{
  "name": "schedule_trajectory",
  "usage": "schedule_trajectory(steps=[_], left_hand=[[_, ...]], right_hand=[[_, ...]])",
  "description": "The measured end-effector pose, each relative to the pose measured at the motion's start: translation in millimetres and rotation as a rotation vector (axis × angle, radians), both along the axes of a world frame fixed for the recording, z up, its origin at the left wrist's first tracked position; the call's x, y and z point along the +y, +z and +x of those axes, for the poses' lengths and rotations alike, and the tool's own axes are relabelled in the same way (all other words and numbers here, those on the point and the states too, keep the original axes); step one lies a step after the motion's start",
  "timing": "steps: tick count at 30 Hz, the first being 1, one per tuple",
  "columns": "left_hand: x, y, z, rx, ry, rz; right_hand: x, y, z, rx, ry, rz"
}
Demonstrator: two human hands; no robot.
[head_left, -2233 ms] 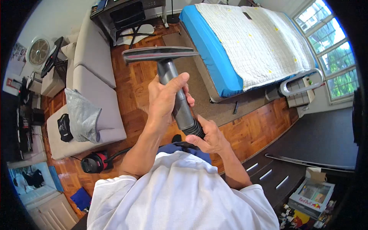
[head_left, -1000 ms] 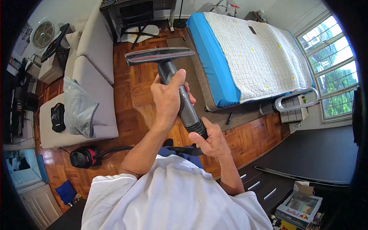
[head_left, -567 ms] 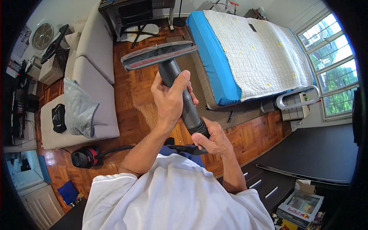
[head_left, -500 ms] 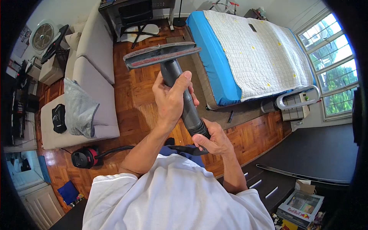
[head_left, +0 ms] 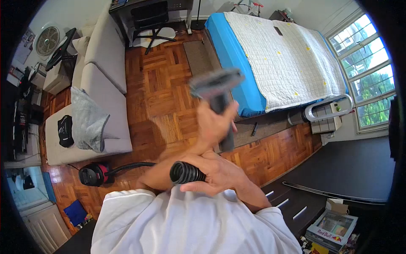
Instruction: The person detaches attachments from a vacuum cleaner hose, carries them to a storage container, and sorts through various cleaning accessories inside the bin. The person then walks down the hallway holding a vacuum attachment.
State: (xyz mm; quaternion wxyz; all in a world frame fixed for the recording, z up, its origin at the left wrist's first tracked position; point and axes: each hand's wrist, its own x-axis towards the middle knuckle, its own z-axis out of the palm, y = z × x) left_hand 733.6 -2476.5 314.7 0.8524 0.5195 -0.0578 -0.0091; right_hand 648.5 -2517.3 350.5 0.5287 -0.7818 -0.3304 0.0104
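My left hand (head_left: 211,127) is wrapped round the neck of a dark vacuum cleaner floor nozzle (head_left: 218,82), which is blurred and points up and away from me. Its short grey tube (head_left: 227,142) sticks out below my fist. My right hand (head_left: 218,171) grips the black ribbed end of a vacuum hose (head_left: 186,172), its opening facing left. The hose end and the nozzle are apart. My right hand lies close against my left wrist. On the floor to the left stands a red and black vacuum cleaner (head_left: 94,174), from which a black hose (head_left: 131,166) runs towards me.
A beige sofa (head_left: 105,106) with a grey blanket (head_left: 86,122) stands left. A bed (head_left: 292,59) with a white quilted cover is at the back right, on a brown rug (head_left: 198,59). A dark cabinet top (head_left: 351,169) is near right; an office chair (head_left: 150,19) stands at the back.
The hose end has come off the nozzle. My left hand moved right and nearer with the nozzle, while my right hand brought the hose end left and down, across my left forearm.
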Motion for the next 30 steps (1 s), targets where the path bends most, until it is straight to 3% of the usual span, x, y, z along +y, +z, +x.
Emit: schedule_trajectory(steps=[1, 4, 8, 10, 18, 30], left_hand=[[4.2, 1.7, 5.9, -0.012, 0.001, 0.003], [42.4, 6.2, 34.4, 0.109, 0.036, -0.031], [64.7, 30.9, 39.7, 0.076, 0.091, -0.09], [67.5, 43.7, 27.7, -0.033, 0.076, -0.244], [63.2, 42.9, 16.9, -0.32, 0.088, -0.148], [67.9, 34.1, 16.2, -0.236, 0.096, -0.194]], right_hand=[[-7.3, 3.2, 3.4, -0.012, 0.001, 0.003], [-53.6, 6.5, 1.8, 0.289, -0.136, 0.042], [-49.9, 1.0, 0.8, 0.139, -0.328, -0.004], [-52.3, -14.6, 2.5, 0.175, -0.353, -0.046], [-43.6, -28.5, 5.5, 0.172, -0.437, -0.04], [-27.9, -23.4, 3.2, 0.094, -0.567, -0.051]])
